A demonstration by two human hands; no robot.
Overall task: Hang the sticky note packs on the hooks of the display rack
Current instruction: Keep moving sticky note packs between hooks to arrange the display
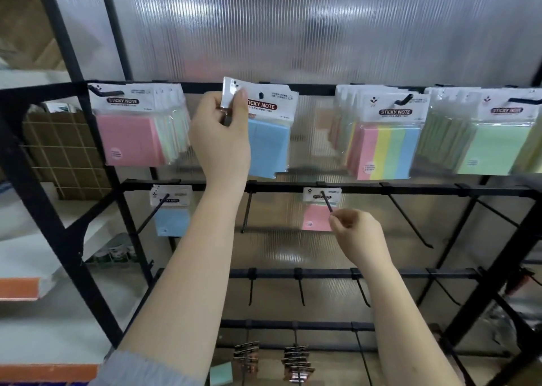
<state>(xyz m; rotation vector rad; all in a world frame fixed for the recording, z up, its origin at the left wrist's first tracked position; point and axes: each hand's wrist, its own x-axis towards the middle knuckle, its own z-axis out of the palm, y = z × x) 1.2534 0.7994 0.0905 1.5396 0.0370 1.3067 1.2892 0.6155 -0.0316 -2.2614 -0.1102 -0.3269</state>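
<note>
The left hand [221, 133] is pinching the white header card of a blue sticky note pack [268, 148] at the top rail of the black metal display rack [322, 187]. The right hand [356, 234], fingers curled, is pinching the tip of a black hook [326, 201] carrying a pink sticky note pack [315, 220] one rail lower.

Ribbed translucent panel [293, 28] behind; white shelves [26, 256] and cardboard boxes [64, 151] left.
</note>
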